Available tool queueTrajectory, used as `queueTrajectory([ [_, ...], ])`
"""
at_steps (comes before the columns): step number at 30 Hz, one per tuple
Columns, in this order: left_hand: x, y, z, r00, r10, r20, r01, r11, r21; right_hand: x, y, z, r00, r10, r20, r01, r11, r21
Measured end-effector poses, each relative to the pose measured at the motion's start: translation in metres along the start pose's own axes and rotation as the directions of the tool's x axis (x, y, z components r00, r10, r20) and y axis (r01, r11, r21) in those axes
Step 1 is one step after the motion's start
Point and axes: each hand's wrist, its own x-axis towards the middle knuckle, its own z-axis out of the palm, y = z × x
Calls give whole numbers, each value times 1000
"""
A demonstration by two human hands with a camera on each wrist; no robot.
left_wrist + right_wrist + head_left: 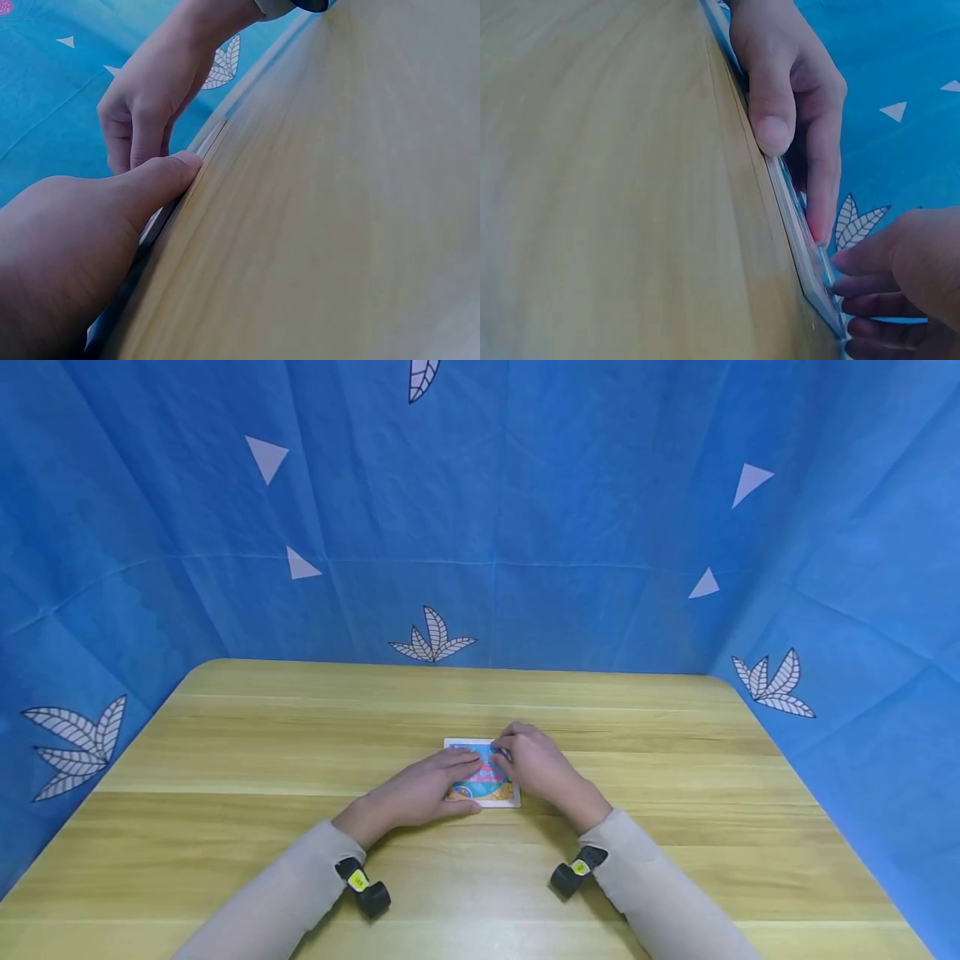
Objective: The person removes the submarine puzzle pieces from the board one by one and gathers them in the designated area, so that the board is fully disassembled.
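Note:
A small flat picture board (480,793) with a white border lies on the table, printed in blue, pink, teal and orange. Over its left part rests my left hand (435,787), fingers extended across the picture and thumb along the near edge. That thumb (176,169) touches the board's rim in the left wrist view. My right hand (536,764) bends over the upper right part, fingertips down on the picture. In the right wrist view the right fingers (881,304) meet the board's edge; whether they pinch anything is hidden. Both hands cover much of the picture.
The light wooden table (262,735) extends around the board on all sides. Behind and beside it hangs a blue cloth (570,510) with white triangles and leaf prints. A black wrist camera (372,900) hangs under the left sleeve, another camera (567,880) under the right.

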Motion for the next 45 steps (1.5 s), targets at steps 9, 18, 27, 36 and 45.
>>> queueTrajectory([
  [9, 0, -2, 1, 1000, 2, -8, -2, 1000, 20, 2, -5, 3, 998, 59, 13, -59, 998, -13],
  [18, 0, -4, 3, 1000, 15, -25, -14, 998, 58, 3, -4, 7, 997, 76, 29, -75, 997, -24],
  [27, 0, -2, 1, 1000, 17, -15, -16, 997, 71, 4, -6, 4, 994, 99, 47, -98, 995, -28],
  [36, 0, -3, 3, 999, 27, -27, -25, 996, 81, 5, -5, 3, 993, 99, 71, -100, 995, -3],
  [45, -1, -3, 4, 999, 35, -20, -33, 996, 85, 10, 9, 3, 982, 136, 133, -159, 970, 185],
])
